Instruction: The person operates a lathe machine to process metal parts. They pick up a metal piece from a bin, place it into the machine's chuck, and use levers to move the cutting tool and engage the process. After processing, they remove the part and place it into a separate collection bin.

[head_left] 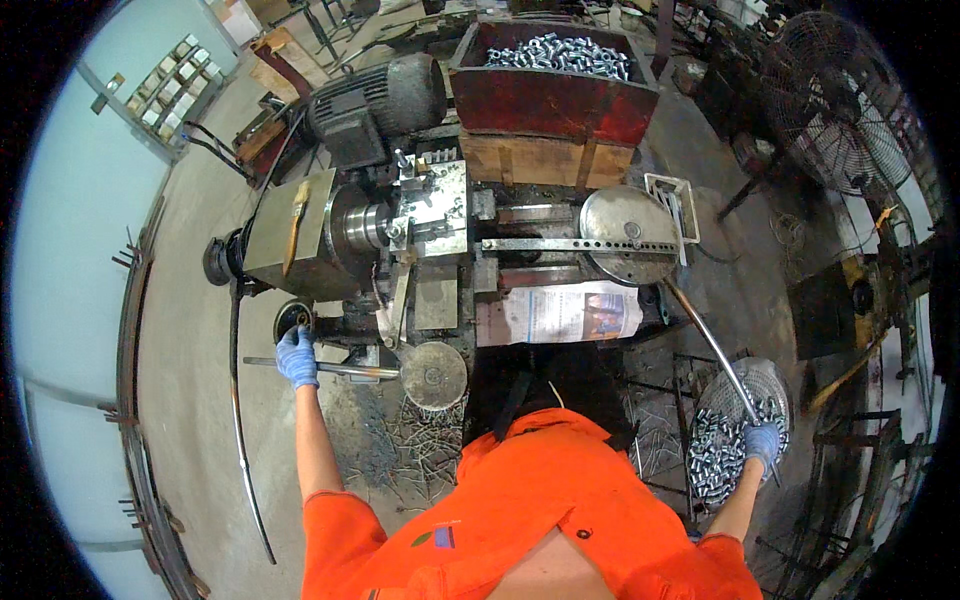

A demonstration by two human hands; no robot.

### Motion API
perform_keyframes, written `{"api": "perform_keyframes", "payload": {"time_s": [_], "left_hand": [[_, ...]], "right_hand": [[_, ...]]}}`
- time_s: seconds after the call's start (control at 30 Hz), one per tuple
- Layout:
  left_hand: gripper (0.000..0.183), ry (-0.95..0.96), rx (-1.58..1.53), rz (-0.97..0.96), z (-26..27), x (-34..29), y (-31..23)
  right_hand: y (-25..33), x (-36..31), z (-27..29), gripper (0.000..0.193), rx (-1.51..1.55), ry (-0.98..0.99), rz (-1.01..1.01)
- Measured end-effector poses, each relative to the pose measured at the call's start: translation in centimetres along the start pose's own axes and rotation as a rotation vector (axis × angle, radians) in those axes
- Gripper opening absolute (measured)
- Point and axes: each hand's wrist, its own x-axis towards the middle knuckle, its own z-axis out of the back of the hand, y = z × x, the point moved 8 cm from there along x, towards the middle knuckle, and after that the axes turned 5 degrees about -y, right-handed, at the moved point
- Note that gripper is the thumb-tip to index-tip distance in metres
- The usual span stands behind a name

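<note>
My left hand point(297, 359), in a blue glove, reaches to a small round black dish-like part point(282, 318) at the left front of a lathe-like machine. Its fingers are drawn together at the part's middle; what they hold, if anything, is hidden. My right hand point(762, 445), gloved in blue too, is closed around the lower end of a long metal lever point(712, 345). That lever slants up to the machine beside a round metal disc point(628, 235). Under the right hand sits a round mesh basket point(765, 378) with many short shiny metal sleeves point(715, 460).
Behind the machine, a red metal bin point(550, 108) full of shiny parts rests on a wooden box point(545, 160). An electric motor point(375, 100) stands back left. A brush point(296, 228) lies on the headstock. Newspaper point(560, 313) covers the front. A large fan point(838, 105) stands right.
</note>
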Motion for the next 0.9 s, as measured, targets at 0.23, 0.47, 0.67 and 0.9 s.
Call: {"api": "perform_keyframes", "payload": {"time_s": [0.23,0.47,0.67,0.9], "left_hand": [[0.032,-0.026,-0.008,-0.042,0.0,0.0,-0.5],[0.032,-0.065,0.024,-0.041,0.3,0.2,0.0],[0.031,-0.071,-0.047,-0.065,1.4,-0.6,-1.4],[0.030,-0.098,0.003,-0.107,1.8,-1.1,-2.8]], "right_hand": [[-0.4,-0.1,-1.1,0.042,-0.026,0.126,-0.070],[-0.1,-0.7,-0.5,0.042,-0.029,0.042,-0.042],[0.6,-1.8,0.7,0.038,-0.011,0.072,-0.063],[0.0,-2.0,-0.3,0.032,0.012,0.008,-0.024]]}}
